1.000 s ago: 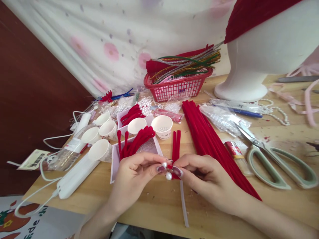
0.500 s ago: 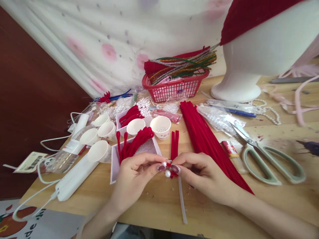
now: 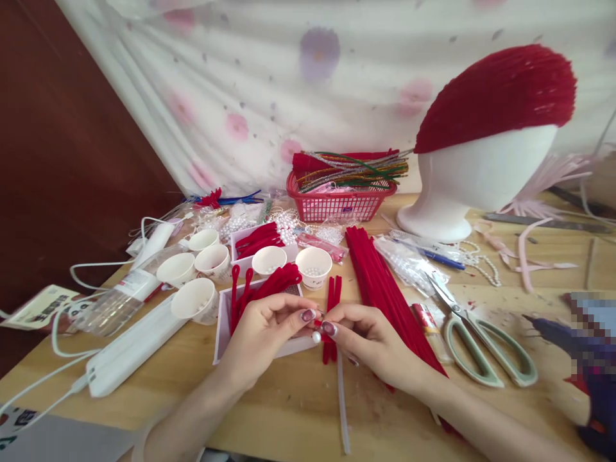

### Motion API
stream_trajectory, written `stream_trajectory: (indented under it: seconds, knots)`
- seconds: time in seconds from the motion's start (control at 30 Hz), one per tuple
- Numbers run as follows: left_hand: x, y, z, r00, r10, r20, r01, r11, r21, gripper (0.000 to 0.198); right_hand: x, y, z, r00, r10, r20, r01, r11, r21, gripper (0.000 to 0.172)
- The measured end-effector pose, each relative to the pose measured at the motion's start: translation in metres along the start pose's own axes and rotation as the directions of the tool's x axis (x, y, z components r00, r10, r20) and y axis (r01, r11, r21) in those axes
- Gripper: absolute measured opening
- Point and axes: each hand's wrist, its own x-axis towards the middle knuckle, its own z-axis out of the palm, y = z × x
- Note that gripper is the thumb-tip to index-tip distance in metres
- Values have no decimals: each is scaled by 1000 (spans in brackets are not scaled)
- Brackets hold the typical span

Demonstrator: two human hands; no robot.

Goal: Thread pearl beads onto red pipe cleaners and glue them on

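My left hand [image 3: 264,337] and my right hand [image 3: 370,340] meet fingertip to fingertip above the wooden table [image 3: 298,410]. Both are closed in a pinch on a small red pipe-cleaner piece with a white pearl bead [image 3: 316,336] hanging between the thumbs. Short red pipe-cleaner pieces [image 3: 332,301] lie just behind my fingers. A white box [image 3: 222,327] of looped red pieces sits under my left hand. A long bundle of red pipe cleaners [image 3: 380,282] runs back from my right wrist.
Several paper cups [image 3: 212,260] stand at the left, two with beads. Scissors [image 3: 481,337] lie right of the bundle, a glue gun [image 3: 572,340] at the far right. A red basket [image 3: 341,199] and a white mannequin head [image 3: 476,173] with a red cap stand behind. A white power strip [image 3: 129,350] lies left.
The camera has tilted up, so the mannequin head's red cap and a glue gun now show. My hands stay pinched together on the pearl piece, shifted slightly left.
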Motion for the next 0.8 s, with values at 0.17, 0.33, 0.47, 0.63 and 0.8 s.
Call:
stream_trajectory:
  seconds: [0.17, 0.33, 0.47, 0.63, 0.8]
  knots:
    - [8, 7, -1, 998, -50, 32, 51, 998, -40, 30, 2, 9, -2, 1000, 11, 19, -12, 998, 66, 39]
    - [13, 4, 0, 992, -114, 60, 116, 993, -26, 26, 1, 15, -7, 1000, 12, 19, -15, 978, 210, 34]
    - [14, 0, 1, 993, -119, 5, 119, 992, 36, 20, 2, 16, -11, 999, 36, 25, -43, 943, 330, 33]
    - [15, -4, 1, 993, -120, 9, 118, 986, 117, 14, 2, 17, -11, 996, 64, 62, -83, 929, 360, 38]
    - [13, -4, 1, 993, -118, -3, 117, 982, 147, 12, 1, 19, -11, 996, 49, 76, -73, 930, 361, 37]
